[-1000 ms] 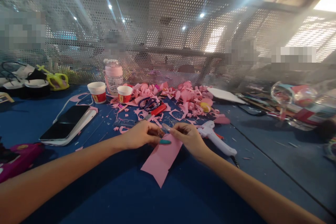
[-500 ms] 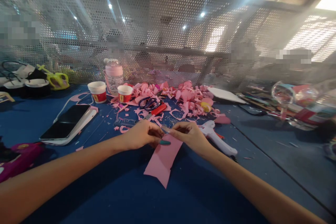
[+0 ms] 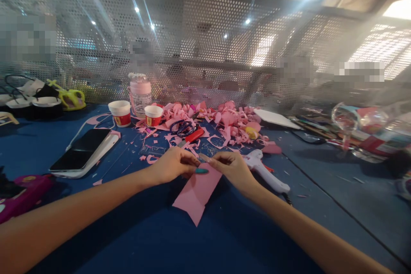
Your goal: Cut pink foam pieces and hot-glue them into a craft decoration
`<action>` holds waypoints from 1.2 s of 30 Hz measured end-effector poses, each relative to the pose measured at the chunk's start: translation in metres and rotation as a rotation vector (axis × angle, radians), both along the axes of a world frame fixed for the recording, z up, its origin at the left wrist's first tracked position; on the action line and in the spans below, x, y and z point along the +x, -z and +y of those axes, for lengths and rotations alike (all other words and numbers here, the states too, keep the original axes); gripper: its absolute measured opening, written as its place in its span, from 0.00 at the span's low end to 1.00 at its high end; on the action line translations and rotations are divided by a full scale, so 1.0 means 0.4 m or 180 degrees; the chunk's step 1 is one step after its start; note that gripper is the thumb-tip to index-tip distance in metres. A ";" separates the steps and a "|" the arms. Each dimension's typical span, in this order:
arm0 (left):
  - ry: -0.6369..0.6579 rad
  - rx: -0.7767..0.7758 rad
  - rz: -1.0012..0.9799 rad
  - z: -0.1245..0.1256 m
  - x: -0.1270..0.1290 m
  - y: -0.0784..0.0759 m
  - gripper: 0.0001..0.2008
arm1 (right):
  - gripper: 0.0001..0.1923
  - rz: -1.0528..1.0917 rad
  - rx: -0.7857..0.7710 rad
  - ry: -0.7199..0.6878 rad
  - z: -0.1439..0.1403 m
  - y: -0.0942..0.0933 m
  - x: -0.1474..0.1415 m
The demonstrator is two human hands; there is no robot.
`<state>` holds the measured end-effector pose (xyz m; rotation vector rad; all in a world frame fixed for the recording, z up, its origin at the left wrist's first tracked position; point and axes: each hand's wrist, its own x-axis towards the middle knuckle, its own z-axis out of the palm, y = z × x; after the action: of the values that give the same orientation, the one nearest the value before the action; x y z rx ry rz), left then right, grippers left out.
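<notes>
barely anything moved since a second ago: both hands stay pinched at the top edge of the pink paper strip (image 3: 196,190), only its free lower end has swung a bit toward the left. left hand (image 3: 171,165) grips the upper edge between thumb and fingers (teal nail showing), right hand (image 3: 233,168) pinches the same edge from the other side, fingertips almost meeting. strip lies on the blue table (image 3: 224,239), lower point trailing toward the camera. paper looks light, thin and floppy, likely to crease or tear if pulled hard, so best held at the edges near the fold, with a light pinch. white glue gun (image 3: 266,172) just right of the right hand, pink scraps pile (image 3: 224,122) and scissors (image 3: 183,127) beyond, phone (image 3: 81,152) well to the left, two paper cups (image 3: 120,112) further back.
</notes>
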<state>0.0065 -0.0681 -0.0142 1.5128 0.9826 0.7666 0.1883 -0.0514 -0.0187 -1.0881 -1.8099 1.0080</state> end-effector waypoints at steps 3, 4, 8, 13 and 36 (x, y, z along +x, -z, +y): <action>-0.0010 -0.0061 0.0056 -0.004 0.002 -0.001 0.16 | 0.13 0.0135 -0.0085 -0.0031 -0.001 0.001 -0.002; 0.0000 -0.0085 0.0069 -0.005 0.003 -0.001 0.16 | 0.13 0.0202 -0.0126 -0.0052 -0.002 0.001 -0.003; 0.0028 -0.0150 0.0059 -0.008 0.005 0.000 0.16 | 0.12 0.0369 -0.0178 -0.0056 -0.004 0.004 -0.008; 0.0083 -0.0189 0.0039 -0.007 0.003 0.001 0.17 | 0.13 0.0384 -0.0119 -0.0007 -0.008 0.001 -0.012; 0.0107 -0.0020 0.0018 -0.010 0.005 0.002 0.15 | 0.19 0.0155 -0.0181 -0.0002 -0.003 0.014 -0.012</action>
<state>0.0085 -0.0720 -0.0149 1.5232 0.9606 0.7353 0.1837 -0.0528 -0.0244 -1.0880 -1.7524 1.0832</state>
